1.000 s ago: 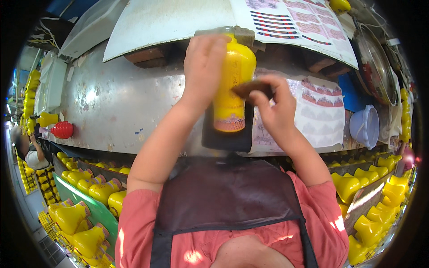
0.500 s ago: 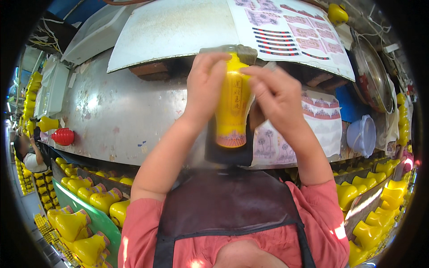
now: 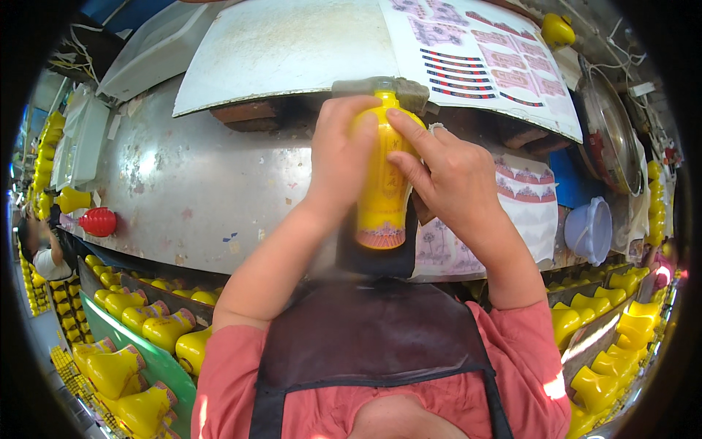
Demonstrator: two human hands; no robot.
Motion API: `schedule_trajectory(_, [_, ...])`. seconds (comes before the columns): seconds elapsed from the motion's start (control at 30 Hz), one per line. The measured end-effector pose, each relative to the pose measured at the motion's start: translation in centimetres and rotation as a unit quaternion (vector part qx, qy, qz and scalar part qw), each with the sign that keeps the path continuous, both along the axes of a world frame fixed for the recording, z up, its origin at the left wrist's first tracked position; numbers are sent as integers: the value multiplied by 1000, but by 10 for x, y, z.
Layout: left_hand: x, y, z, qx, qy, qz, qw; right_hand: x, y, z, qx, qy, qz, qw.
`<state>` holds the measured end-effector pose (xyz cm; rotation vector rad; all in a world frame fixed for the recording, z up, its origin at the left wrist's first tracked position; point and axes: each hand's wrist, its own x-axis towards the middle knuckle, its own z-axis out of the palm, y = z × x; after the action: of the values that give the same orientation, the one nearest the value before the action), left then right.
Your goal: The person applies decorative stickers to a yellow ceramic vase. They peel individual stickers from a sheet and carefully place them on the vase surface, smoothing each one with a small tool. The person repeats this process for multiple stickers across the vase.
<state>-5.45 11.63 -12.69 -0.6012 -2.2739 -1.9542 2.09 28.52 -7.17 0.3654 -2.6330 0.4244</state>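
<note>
Table point(image 3: 168, 197) of metal spreads before me, and at its far side is the white board point(image 3: 292, 55). Nearer to me is the dark pad point(image 3: 373, 265), and over it lies my yellow bottle point(image 3: 382, 208), neck away from me and foot toward me; whether it touches the pad, I cannot tell. My left hand point(image 3: 340, 150) is bent around the left side of the bottle's shoulder and has hold of it, though its fingers are blurred. I think this grip should be firm but not hard, so the bottle does not roll. My right hand point(image 3: 461, 172) is half spread at the right side. Below its palm shows a brown flat piece point(image 3: 423, 210); whether my hidden fingers hold it, I cannot tell. Its edge should not scratch the printed band point(image 3: 380, 235) around the foot. My index finger point(image 3: 413, 134) lies on the shoulder and my thumb point(image 3: 406, 164) touches lower, the two parted a little. Their touch must be light and even, so the small characters point(image 3: 393, 183) do not wrinkle.
</note>
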Motion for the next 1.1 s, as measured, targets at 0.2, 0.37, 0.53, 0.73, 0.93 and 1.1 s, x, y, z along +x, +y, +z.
schedule_trajectory(0.2, [1,2,7,-13,-50,-3,999,-1,1,-2,-25,-9,4,1000])
schedule_trajectory(0.37, [-4,5,7,-41,-51,7,998,-2,1,1,-45,-34,1,998])
schedule_trajectory(0.53, [-9,1,3,54,-122,-31,991,-1,2,-1,-46,-38,1,998])
schedule_trajectory(0.73, [3,-2,1,-34,70,1,997,-2,4,-5,-144,-63,-19,987])
schedule_trajectory(0.93, [-1,-4,-4,17,52,1,998,-13,29,26,-539,-201,-78,814])
schedule_trajectory(1.1, [3,-6,-13,102,-79,-45,991,-9,2,39,-207,8,123,970])
